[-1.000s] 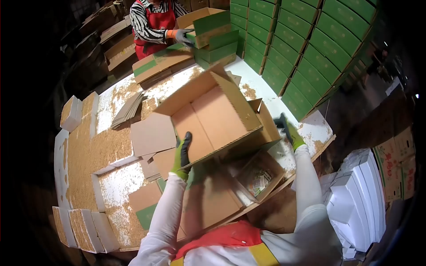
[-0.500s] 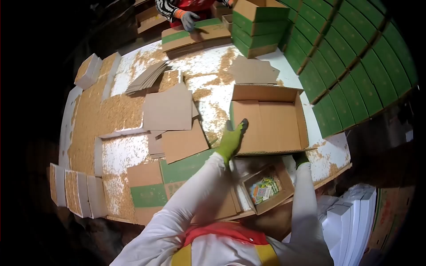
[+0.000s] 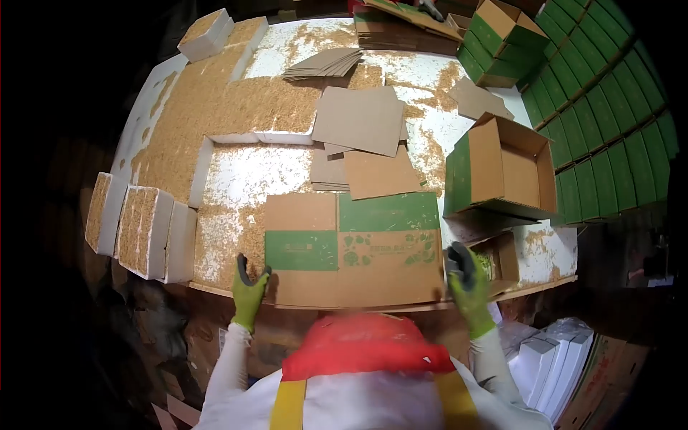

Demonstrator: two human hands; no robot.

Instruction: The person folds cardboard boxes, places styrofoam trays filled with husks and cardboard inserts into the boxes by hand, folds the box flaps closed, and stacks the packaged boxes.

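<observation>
A flattened brown and green carton (image 3: 387, 251) lies at the table's near edge, in front of the body. Just off its left edge is my left hand (image 3: 251, 290), gloved in green and grey, thumb and fingers apart, holding nothing. My right hand (image 3: 469, 283), in a matching glove, hovers at the carton's right edge with its fingers apart and nothing in it. Beyond the right hand, an open-topped formed box (image 3: 512, 168) rests on the table. Partly behind that hand, a small box (image 3: 507, 261) holds green packets. Loose grey-brown cardboard sheets (image 3: 358, 122) lie beyond the flat carton.
Green boxes (image 3: 609, 143) are stacked in rows on the right. White crumb-covered blocks (image 3: 143, 229) stand at the left edge, and crumbs cover much of the table (image 3: 236, 168). A co-worker's gloved hand (image 3: 430, 8) shows at the far edge, by folded cartons (image 3: 401, 36).
Both my hands have let go of the formed box, which now sits at the right. They have come back to either side of the flat carton. The view has turned left and down.
</observation>
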